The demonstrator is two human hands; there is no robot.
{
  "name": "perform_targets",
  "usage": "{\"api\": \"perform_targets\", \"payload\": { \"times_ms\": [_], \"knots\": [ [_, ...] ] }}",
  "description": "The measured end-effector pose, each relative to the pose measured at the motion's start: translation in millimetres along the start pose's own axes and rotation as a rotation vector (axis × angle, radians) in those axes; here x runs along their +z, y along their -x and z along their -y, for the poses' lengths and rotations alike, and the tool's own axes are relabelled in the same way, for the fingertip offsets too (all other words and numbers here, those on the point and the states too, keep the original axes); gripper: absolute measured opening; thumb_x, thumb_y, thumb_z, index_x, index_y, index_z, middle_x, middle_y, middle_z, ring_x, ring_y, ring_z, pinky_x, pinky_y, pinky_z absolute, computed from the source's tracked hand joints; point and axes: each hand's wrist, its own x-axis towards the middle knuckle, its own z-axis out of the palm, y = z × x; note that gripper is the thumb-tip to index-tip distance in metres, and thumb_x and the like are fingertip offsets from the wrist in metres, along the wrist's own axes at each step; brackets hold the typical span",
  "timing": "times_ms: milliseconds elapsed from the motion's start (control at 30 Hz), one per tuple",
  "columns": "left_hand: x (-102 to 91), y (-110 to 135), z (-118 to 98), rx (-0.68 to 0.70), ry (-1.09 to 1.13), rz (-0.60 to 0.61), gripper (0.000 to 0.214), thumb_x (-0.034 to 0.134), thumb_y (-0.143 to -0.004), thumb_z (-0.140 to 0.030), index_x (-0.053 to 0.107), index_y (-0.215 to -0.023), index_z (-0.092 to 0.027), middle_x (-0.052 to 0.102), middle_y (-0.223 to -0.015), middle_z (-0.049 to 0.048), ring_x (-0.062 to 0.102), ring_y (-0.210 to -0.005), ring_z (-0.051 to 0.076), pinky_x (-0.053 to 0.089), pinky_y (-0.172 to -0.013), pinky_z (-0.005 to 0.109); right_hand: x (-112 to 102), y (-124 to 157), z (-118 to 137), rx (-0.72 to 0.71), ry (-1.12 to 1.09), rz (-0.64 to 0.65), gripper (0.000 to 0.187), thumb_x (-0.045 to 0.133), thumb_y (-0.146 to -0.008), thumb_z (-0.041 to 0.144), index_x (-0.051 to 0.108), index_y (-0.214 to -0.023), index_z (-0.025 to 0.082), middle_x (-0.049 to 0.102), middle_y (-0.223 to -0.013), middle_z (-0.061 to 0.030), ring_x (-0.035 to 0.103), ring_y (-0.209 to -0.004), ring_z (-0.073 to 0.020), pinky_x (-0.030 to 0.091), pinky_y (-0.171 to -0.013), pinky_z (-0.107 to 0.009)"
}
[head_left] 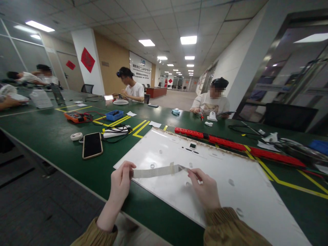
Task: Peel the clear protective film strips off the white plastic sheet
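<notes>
A: My left hand [122,176] and right hand [205,187] are both closed in a pinch on one pale ribbon-like strip [155,171].

B: One hand per end?

A: Yes, one each. The strip spans the near left part of one white panel [233,196], and a single squarish tab [172,166] sticks up toward its right end. I can't tell from this camera whether the strip touches the panel.

B: What else do you count on the bench [55,136]?

A: Left of the panel, I have one smartphone [92,145] lying flat, one round white object [76,136] near it and one white device [116,132] with a black cord. Farther back, one blue tray [114,116] holding dark items, and one orange multimeter [76,117].

B: Beyond the panel?

A: One long red bar [227,142] along its far edge. Across from me sit two people in white shirts, one on the left [135,91], one on the right [209,102].
</notes>
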Motion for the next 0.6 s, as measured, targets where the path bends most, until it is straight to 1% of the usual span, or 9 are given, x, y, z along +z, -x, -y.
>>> {"api": "perform_targets", "payload": {
  "times_ms": [67,133,200,267,400,600],
  "knots": [
    [-0.1,0.7,-1.4,-0.002,-0.010,0.001,0.035,0.034,-0.095,-0.037,0.057,-0.077,-0.018,0.037,-0.044,-0.0068,0.038,-0.038,0.010,0.029,-0.042,0.022,0.3,0.1,-0.7,0.013,-0.005,0.000,0.034,0.043,-0.088,0.046,0.061,-0.077,0.020,0.062,-0.066,-0.0015,0.052,-0.061,-0.0153,0.037,-0.060,-0.024],
    [-0.5,1.2,-2.5,0.008,-0.032,-0.006,0.034,0.041,-0.092,-0.038,0.056,-0.068,-0.018,0.035,-0.041,-0.0072,0.038,-0.037,0.010,0.029,-0.041,0.021,0.4,0.5,-0.4,0.019,-0.021,0.007,0.033,0.044,-0.088,0.046,0.061,-0.076,0.020,0.060,-0.065,-0.0007,0.051,-0.059,-0.0145,0.036,-0.059,-0.024],
    [-0.9,1.6,-2.6,0.022,-0.055,-0.027,0.040,0.044,-0.090,-0.037,0.049,-0.055,-0.019,0.035,-0.039,-0.0066,0.037,-0.037,0.009,0.029,-0.042,0.021,0.3,1.0,0.6,0.008,-0.037,0.017,0.033,0.045,-0.087,0.047,0.060,-0.074,0.020,0.058,-0.062,0.0000,0.049,-0.058,-0.0140,0.036,-0.059,-0.024],
    [-1.2,2.0,-1.9,0.036,-0.073,-0.054,0.046,0.044,-0.090,-0.036,0.042,-0.048,-0.019,0.034,-0.039,-0.0059,0.036,-0.038,0.009,0.029,-0.043,0.022,0.0,1.2,1.7,-0.010,-0.045,0.040,0.034,0.045,-0.087,0.047,0.059,-0.073,0.020,0.056,-0.061,0.0001,0.049,-0.057,-0.0140,0.035,-0.058,-0.023],
    [-1.2,1.4,-1.3,0.065,-0.100,-0.062,0.047,0.046,-0.090,-0.034,0.040,-0.046,-0.019,0.033,-0.040,-0.0053,0.035,-0.041,0.009,0.029,-0.046,0.023,-0.4,0.2,3.0,-0.026,-0.035,0.075,0.035,0.043,-0.087,0.047,0.059,-0.073,0.019,0.054,-0.060,-0.0001,0.049,-0.058,-0.0143,0.034,-0.058,-0.023],
    [-0.3,-0.9,-5.2,0.093,-0.114,-0.031,0.048,0.050,-0.088,-0.033,0.036,-0.044,-0.019,0.032,-0.039,-0.0056,0.035,-0.041,0.009,0.028,-0.046,0.023,-1.5,0.5,3.7,0.024,0.007,0.065,0.035,0.044,-0.085,0.048,0.060,-0.073,0.020,0.055,-0.060,-0.0003,0.049,-0.058,-0.0149,0.033,-0.057,-0.024]
  ]
}}
